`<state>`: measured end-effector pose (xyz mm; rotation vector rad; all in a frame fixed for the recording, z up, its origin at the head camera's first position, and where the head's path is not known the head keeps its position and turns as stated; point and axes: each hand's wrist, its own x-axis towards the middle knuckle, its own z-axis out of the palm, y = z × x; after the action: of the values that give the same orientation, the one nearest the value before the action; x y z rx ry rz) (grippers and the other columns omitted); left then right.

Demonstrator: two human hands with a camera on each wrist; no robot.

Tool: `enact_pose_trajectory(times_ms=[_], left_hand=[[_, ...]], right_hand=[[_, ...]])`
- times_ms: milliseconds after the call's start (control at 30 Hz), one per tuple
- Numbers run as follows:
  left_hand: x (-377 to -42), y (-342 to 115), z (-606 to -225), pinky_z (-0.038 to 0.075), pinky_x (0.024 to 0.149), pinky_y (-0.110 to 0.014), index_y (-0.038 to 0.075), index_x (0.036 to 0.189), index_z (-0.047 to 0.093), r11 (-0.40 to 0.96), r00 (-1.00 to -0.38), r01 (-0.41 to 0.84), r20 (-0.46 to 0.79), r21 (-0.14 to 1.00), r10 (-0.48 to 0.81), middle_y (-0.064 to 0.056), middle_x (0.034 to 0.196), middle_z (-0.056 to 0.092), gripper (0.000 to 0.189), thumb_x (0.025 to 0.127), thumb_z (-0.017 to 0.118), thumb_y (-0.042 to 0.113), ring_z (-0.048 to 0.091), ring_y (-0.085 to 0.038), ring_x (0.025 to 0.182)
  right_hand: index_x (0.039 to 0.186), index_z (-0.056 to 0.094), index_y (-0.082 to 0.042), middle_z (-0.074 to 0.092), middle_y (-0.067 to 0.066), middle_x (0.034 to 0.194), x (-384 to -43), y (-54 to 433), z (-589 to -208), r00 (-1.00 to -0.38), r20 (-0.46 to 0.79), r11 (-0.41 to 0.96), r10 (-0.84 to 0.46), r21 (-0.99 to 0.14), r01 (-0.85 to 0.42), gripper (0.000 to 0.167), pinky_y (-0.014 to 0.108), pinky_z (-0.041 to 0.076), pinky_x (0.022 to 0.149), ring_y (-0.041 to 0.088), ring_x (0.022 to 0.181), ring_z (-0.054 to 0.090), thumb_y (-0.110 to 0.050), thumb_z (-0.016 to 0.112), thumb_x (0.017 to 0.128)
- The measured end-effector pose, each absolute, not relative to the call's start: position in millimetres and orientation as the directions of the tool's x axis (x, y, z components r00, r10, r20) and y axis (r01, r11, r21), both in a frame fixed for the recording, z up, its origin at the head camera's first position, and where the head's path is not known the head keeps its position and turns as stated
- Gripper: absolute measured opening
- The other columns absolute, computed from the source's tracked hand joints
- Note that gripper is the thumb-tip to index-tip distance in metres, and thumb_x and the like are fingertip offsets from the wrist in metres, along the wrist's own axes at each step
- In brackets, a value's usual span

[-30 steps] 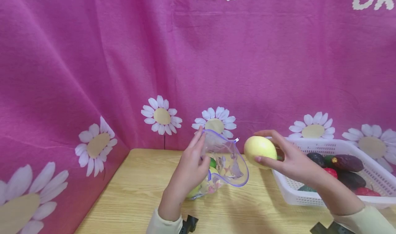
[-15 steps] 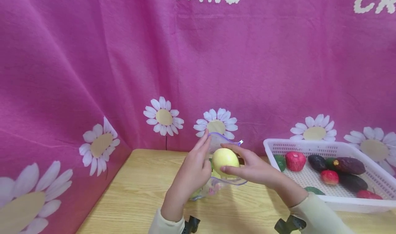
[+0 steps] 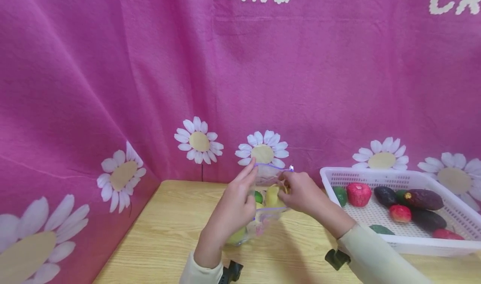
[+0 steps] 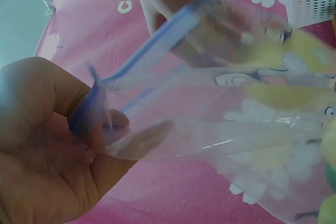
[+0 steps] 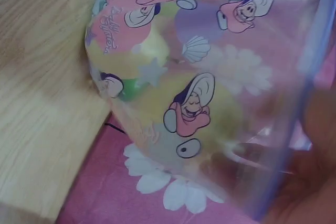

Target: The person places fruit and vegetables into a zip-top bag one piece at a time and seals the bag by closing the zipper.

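My left hand point(image 3: 234, 204) pinches the blue zip edge of a clear plastic zip bag point(image 4: 205, 135) between thumb and fingers. The bag is printed with cartoon figures and shells, and its mouth gapes toward the right. Through that mouth reaches my right hand point(image 3: 305, 193), its fingers curled at a round pale-yellow fruit point(image 3: 272, 196) inside the bag. Part of this fruit shows through the print point(image 5: 191, 111). Deeper in the bag lie a green fruit point(image 3: 258, 197) and other yellow-green fruit point(image 3: 237, 236), partly hidden behind my left hand.
On the right stands a white perforated plastic basket point(image 3: 413, 245). It contains a red apple point(image 3: 358, 194), a smaller red fruit point(image 3: 400, 214), a dark eggplant-like item point(image 3: 425, 200) and several green or dark pieces. Behind the wooden table point(image 3: 150, 238) hangs a pink flowered cloth point(image 3: 319, 87).
My right hand has carried the yellow fruit leftward from beside the basket, then down into the bag's mouth. My left hand has kept its hold on the bag edge, nearly still.
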<state>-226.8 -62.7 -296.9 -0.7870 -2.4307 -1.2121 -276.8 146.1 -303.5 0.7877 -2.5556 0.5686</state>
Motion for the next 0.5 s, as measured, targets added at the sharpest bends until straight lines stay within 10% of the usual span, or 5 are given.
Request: enact_pose_trajectory(times_ms=[500], left_hand=[[-229.4,-65.9,-296.6,0.030,0.045,-0.017,-0.007,0.150,0.042,0.432,-0.803,0.596,0.518,0.677,0.297,-0.001,0.168,0.023,0.067,0.083,0.048,-0.013,0.058,-0.022,0.110]], right_hand=[[0.076,0.068,-0.006,0.066,0.000,0.073,-286.4,146.5,-301.4,-0.676,0.454,0.689,-0.580,-0.170,-0.705,0.008,0.032,0.054,0.065,0.013,0.068,0.061,0.001,0.070,0.073]])
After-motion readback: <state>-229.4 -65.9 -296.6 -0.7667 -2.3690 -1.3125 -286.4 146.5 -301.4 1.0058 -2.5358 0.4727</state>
